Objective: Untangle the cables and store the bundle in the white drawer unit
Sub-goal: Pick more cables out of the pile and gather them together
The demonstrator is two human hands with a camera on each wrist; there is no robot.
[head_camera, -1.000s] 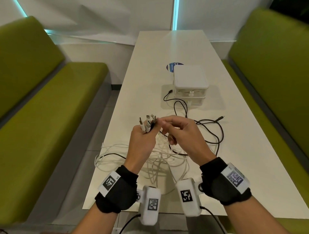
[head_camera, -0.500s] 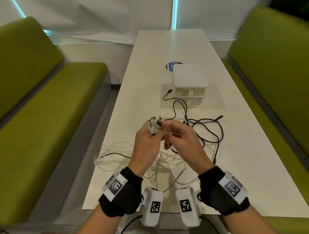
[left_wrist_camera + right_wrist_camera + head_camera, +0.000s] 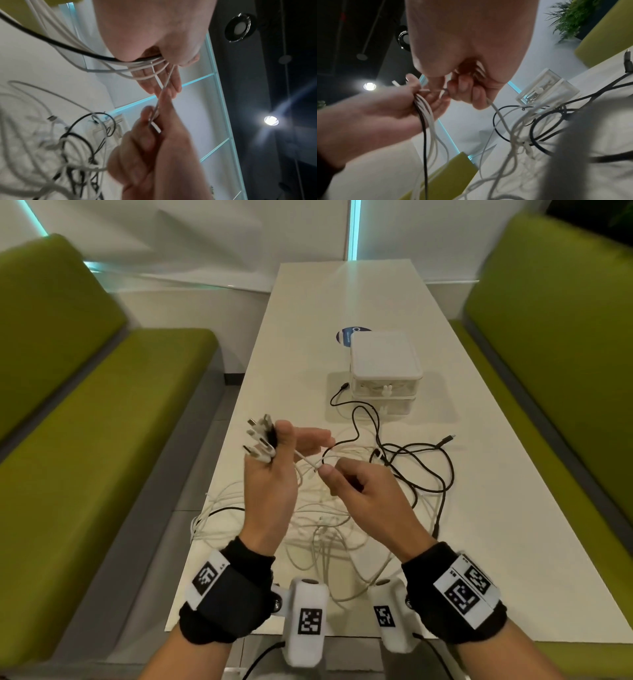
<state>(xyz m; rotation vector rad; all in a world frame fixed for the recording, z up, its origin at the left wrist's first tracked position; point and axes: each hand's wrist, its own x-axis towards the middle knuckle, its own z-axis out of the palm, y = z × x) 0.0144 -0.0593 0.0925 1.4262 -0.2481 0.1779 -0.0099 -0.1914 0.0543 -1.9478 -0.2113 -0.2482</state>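
Centrally, the left hand (image 3: 270,474) grips a bunch of white and black cable plugs (image 3: 261,440). The right hand (image 3: 363,491) pinches one thin white cable (image 3: 308,462) beside it, above the white counter (image 3: 479,508).

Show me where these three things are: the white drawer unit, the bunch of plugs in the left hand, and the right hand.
white drawer unit (image 3: 384,356), head view, on its flat top.
bunch of plugs (image 3: 262,440), head view, on the white plug ends.
right hand (image 3: 368,494), head view, on the back of the hand.

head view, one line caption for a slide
Left hand holds gathered plugs while right hand pinches a white cable.
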